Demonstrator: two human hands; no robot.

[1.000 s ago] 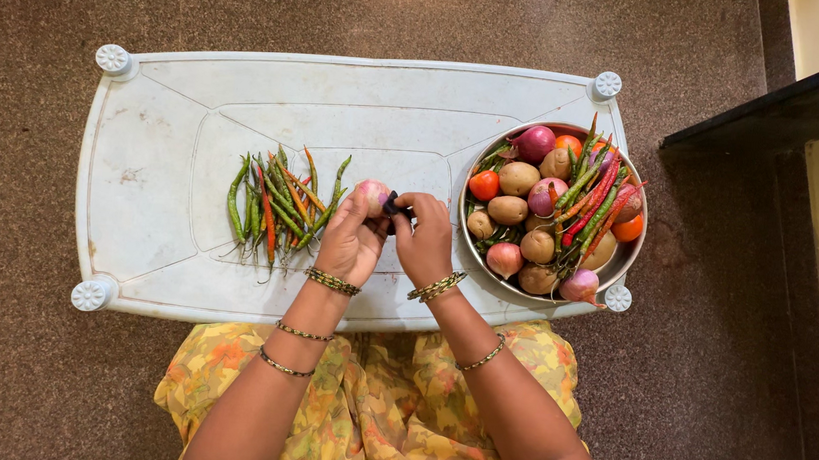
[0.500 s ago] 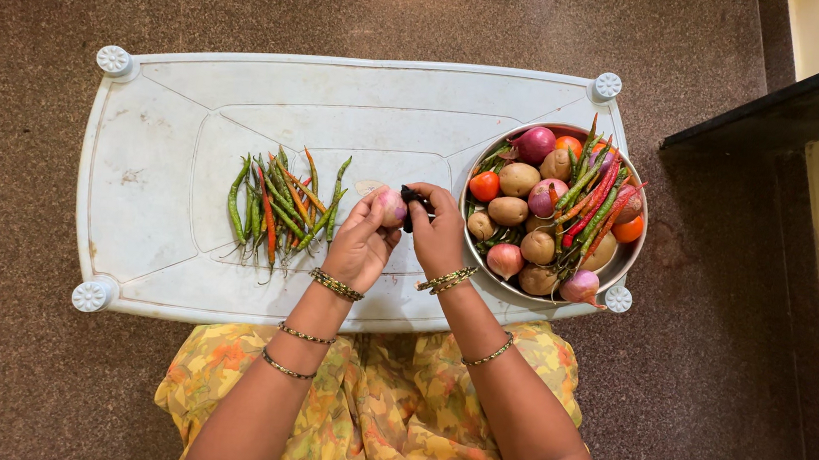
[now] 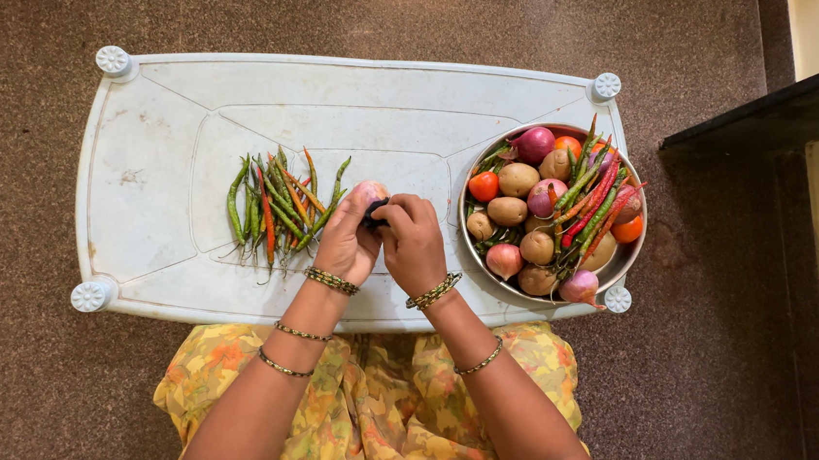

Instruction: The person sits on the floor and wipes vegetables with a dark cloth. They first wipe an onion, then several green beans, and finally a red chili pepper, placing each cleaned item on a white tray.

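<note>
Change: over the last second the two hands have barely shifted; they stay pressed together at the middle of the table, and the pinkish onion has turned a little in the left hand's grasp, so more of its top shows now.
Meaning: the person is judged to be still working on this one onion with the small dark tool, not yet finished with it.
Table (image 3: 166, 230): a pale plastic table standing on a speckled brown floor, with a round cap at each corner.
Chillies (image 3: 275, 205): a loose heap of green, orange and red chillies lying on the table, just left of the hands, their tips close to the left fingers.
Left hand (image 3: 348, 240): closed around the onion (image 3: 370, 193), which sits at the fingertips above the table, just beside the chillies.
Dark tool (image 3: 375, 212): a small black thing between the two hands, touching the onion; whether it is a knife cannot be told.
Right hand (image 3: 412, 242): curled shut, fingers pinching the dark tool against the onion.
Bowl (image 3: 621, 261): a round metal bowl at the right end of the table, holding potatoes, onions, tomatoes and more chillies, near the right hand but apart from it.
In the way: the chilli heap crowds the left side; the bowl hems in the right.
</note>
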